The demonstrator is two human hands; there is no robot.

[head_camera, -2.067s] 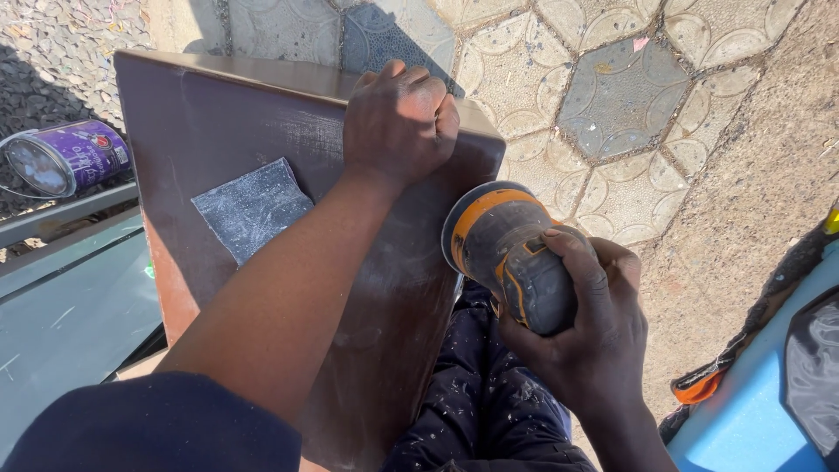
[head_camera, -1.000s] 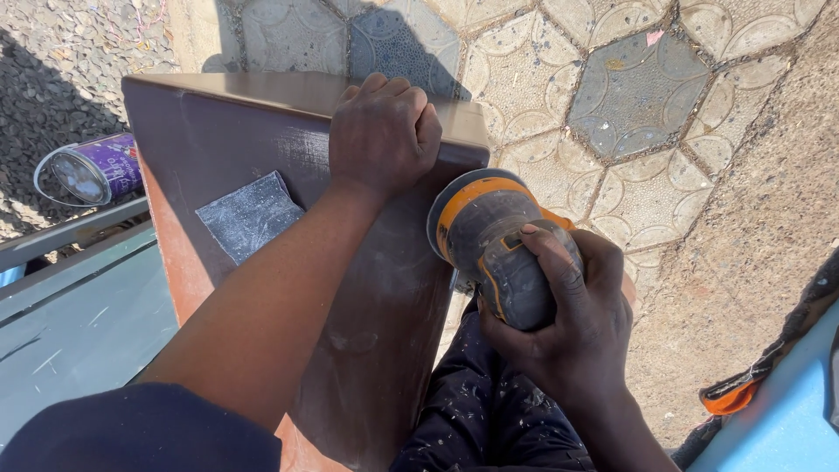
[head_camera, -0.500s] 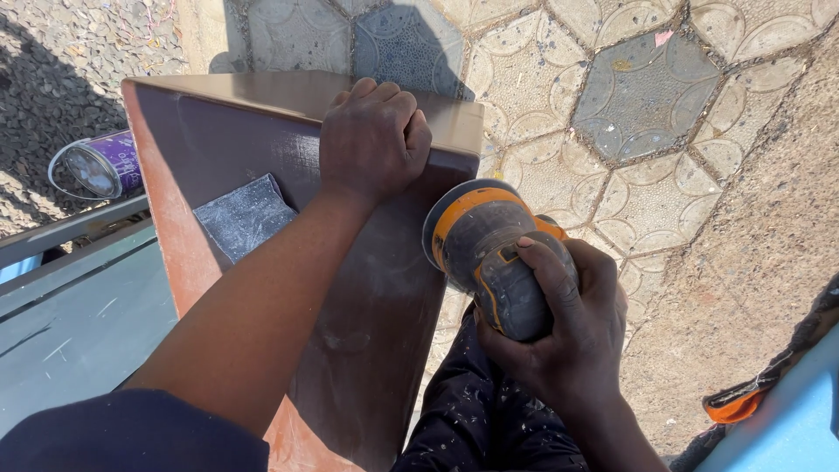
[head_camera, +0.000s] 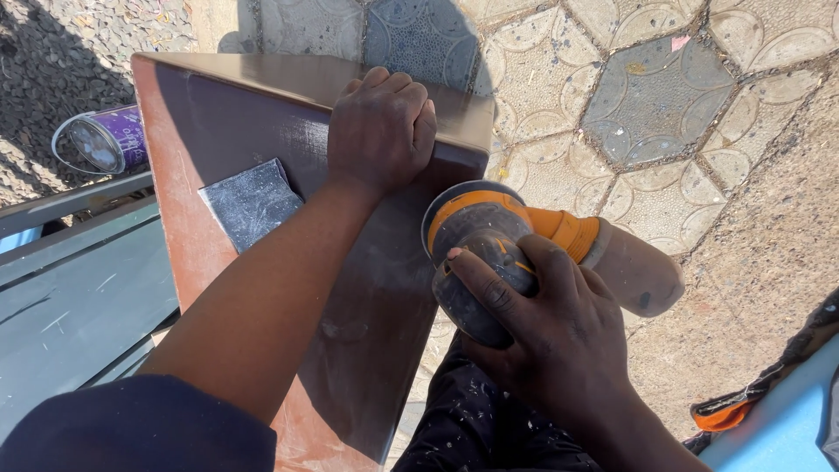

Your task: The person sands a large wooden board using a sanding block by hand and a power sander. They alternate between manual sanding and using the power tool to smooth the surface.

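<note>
A dark brown wooden panel [head_camera: 218,122] stands tilted in front of me, dusty and scuffed. My left hand [head_camera: 380,131] is clenched over its far top edge, holding it. My right hand [head_camera: 542,336] grips an orange and grey orbital sander [head_camera: 489,240], whose round pad presses against the panel's right side edge. The sander's dust bag [head_camera: 634,271] sticks out to the right. A square of grey sandpaper [head_camera: 251,201] lies on the panel's face, left of my left forearm.
A purple tin can [head_camera: 100,140] lies on its side on gravel at the left. A grey flat board [head_camera: 70,297] sits lower left. Patterned paving tiles [head_camera: 647,96] cover the ground. A blue object [head_camera: 778,419] with an orange strap is at the lower right.
My right hand has turned the sander so its dust bag now points right and shows fully. The left hand keeps its grip on the panel's top edge.
</note>
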